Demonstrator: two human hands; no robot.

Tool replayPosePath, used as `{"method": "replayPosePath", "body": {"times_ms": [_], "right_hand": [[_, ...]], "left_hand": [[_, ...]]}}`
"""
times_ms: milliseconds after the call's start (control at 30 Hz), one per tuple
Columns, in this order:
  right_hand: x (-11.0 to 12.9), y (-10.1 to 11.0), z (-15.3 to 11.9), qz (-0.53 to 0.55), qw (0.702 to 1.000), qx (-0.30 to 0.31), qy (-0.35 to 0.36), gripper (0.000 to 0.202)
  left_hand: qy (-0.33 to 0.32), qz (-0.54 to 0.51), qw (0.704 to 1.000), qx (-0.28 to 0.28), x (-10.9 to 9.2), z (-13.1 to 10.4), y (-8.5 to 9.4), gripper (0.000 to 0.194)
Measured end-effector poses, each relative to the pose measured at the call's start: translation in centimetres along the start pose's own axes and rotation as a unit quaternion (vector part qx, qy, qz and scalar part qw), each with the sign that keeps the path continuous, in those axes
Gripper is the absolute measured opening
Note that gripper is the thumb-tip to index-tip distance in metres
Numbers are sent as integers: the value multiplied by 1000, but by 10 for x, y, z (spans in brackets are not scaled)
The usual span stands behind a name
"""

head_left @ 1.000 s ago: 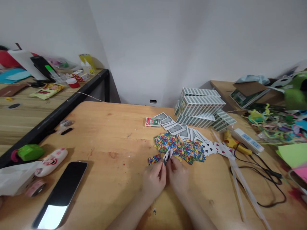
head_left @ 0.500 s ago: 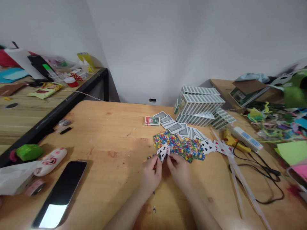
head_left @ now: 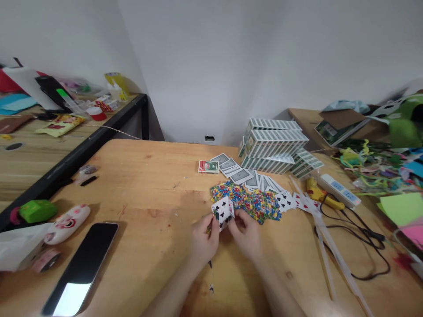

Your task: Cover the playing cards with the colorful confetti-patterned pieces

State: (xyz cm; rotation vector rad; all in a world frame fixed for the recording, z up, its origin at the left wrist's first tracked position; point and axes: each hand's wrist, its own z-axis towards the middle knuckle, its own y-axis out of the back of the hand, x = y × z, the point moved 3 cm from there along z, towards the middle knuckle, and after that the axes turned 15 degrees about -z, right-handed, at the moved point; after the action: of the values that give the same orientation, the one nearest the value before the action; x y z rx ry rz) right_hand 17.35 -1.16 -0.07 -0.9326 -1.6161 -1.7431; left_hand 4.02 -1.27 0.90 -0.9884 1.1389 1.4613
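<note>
Between the fingertips of my left hand (head_left: 204, 237) is a playing card (head_left: 222, 209) with black clubs, its face toward me. My right hand (head_left: 247, 235) pinches the right side, where a second card face with red print (head_left: 231, 205) meets the clubs card at an angle. Whether the two are joined cannot be made out. A bit of multicoloured pattern shows by my left fingers. Just beyond lies a spread of multicoloured patterned pieces (head_left: 261, 204). Behind it, several playing cards (head_left: 240, 175) lie face down in an overlapping row, beside a red and green card box (head_left: 209, 167).
Striped card cartons (head_left: 277, 141) are stacked at the back right. On the right lie a yellow glue gun (head_left: 322, 196), a power strip (head_left: 340, 190), dark cables and clear glue sticks (head_left: 340, 255). At left are a phone (head_left: 82, 266) and a white patterned case (head_left: 68, 223).
The clubs card has turned more squarely toward me and shows wider, with the second card angled at its right. My left hand has shifted slightly left.
</note>
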Motion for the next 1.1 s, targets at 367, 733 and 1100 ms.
{"method": "replayPosePath", "body": {"times_ms": [367,733,1100], "right_hand": [[12,-18,-11,411,837,331,-144,49],[13,-18,-11,349,889,283,-92,39],[15,-19,-12,292,915,268,-74,32]], "left_hand": [[152,-232,961,13,15,3,7,26],[131,-210,968,39,6,7,8,26],[162,-243,956,13,13,11,8,27]]}}
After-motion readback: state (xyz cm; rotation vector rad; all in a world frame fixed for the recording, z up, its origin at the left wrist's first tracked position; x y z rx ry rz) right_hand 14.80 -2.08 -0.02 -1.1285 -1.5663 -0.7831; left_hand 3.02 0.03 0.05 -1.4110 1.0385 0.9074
